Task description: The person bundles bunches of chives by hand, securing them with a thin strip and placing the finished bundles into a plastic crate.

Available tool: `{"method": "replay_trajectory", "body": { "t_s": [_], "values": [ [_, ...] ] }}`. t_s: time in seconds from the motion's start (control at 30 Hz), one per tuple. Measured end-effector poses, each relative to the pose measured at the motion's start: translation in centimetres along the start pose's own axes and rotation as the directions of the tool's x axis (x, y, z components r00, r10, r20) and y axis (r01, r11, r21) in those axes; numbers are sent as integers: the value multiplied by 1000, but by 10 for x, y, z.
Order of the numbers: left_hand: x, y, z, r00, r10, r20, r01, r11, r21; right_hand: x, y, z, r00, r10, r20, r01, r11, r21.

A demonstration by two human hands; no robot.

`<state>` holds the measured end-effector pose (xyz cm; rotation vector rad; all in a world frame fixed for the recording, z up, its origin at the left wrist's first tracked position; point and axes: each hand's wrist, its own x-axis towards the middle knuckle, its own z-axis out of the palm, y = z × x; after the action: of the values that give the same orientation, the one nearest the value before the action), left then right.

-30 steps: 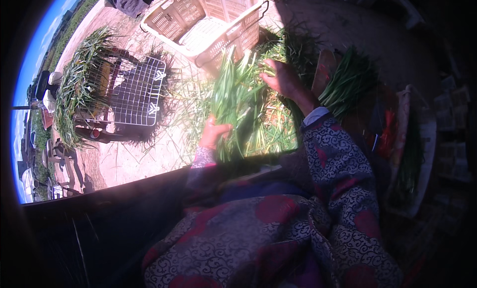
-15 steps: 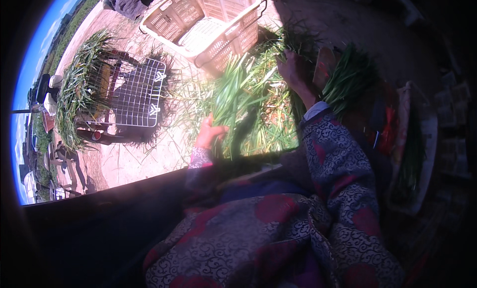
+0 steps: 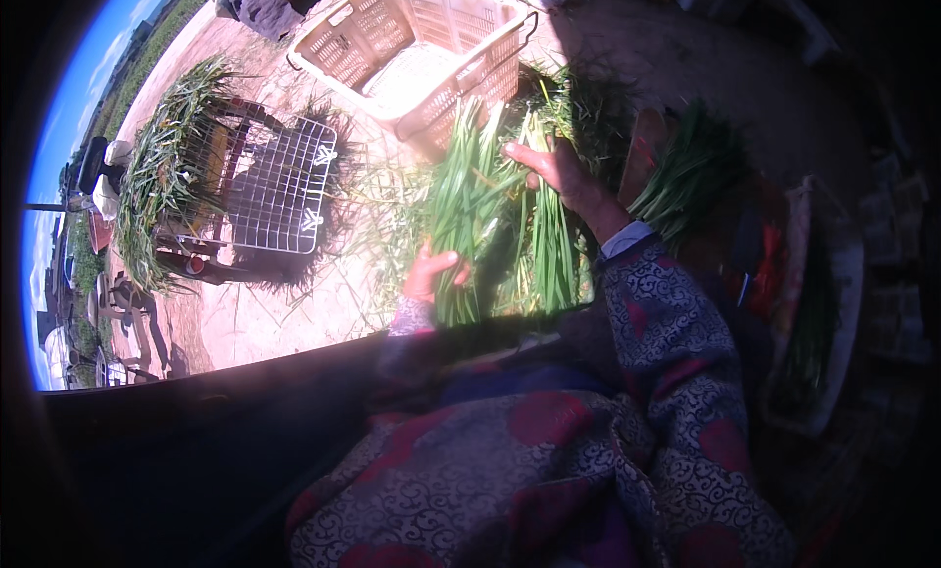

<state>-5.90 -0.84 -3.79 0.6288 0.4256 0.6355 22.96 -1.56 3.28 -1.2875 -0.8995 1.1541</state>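
Note:
My left hand (image 3: 433, 274) is closed around the lower part of a thick bunch of long, flat green leaves that look like garlic chives (image 3: 459, 200), their pale stem ends pointing up toward the crate. To its right, my right hand (image 3: 569, 176) grips a second, slimmer bunch of chives (image 3: 552, 245) near its pale upper end. The thumb points left toward the first bunch, and the leaves hang down below the hand. Behind the right hand, a heap of loose greens (image 3: 598, 112) lies partly in shadow.
Beyond my hands stands a cream plastic crate (image 3: 456, 93) with slotted walls. At left, a wire rack (image 3: 279, 191) sits beside a frame draped with grassy leaves (image 3: 176, 176). Right of my forearm lies another bunch of greens (image 3: 691, 171), near a pale container (image 3: 843, 313).
My right hand has come out of the heap toward me and now holds a bunch of chives. My left hand keeps its bunch, which hangs almost in the same place.

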Motion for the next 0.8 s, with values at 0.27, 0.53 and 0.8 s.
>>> {"method": "replay_trajectory", "body": {
  "t_s": [0.27,0.53,0.8],
  "values": [
    [7,2,-62,969,13,-246,-32,997,-72,11,22,-89,793,-446,-415,-109,566,-817],
    [-2,-1,-60,965,-189,-183,172,979,-105,1,-10,-43,932,-191,-308,73,931,-357],
    [4,-22,-22,987,-64,-149,112,933,343,9,16,-8,994,-92,-50,67,924,-377]
  ]
}}
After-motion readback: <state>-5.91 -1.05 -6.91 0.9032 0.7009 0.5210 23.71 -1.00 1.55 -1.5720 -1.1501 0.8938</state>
